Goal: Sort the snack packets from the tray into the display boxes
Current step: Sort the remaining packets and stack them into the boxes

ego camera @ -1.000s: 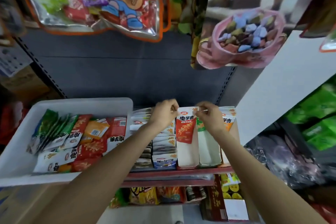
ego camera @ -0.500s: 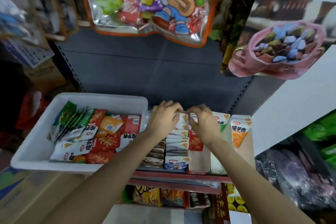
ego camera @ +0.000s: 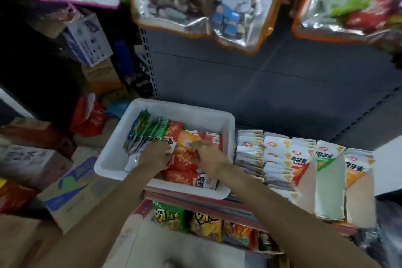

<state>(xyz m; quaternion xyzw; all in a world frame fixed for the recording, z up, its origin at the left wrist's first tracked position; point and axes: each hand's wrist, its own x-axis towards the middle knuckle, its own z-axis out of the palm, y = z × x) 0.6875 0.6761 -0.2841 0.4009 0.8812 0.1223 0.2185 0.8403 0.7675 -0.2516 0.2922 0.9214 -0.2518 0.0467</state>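
Snack packets [ego camera: 182,159] fill the white tray [ego camera: 180,107] at frame centre. We have moved both hands back there from the display boxes [ego camera: 304,169]; left hand [ego camera: 155,154] and right hand [ego camera: 210,159] touch packets, grip unclear, fetching the next.

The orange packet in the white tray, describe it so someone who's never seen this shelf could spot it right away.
Find the white tray on the shelf, left of the display boxes. The orange packet lies toward its far side, just beyond the right hand. It is the only plain orange one, tilted and showing a small white label, between green packets and red packets.
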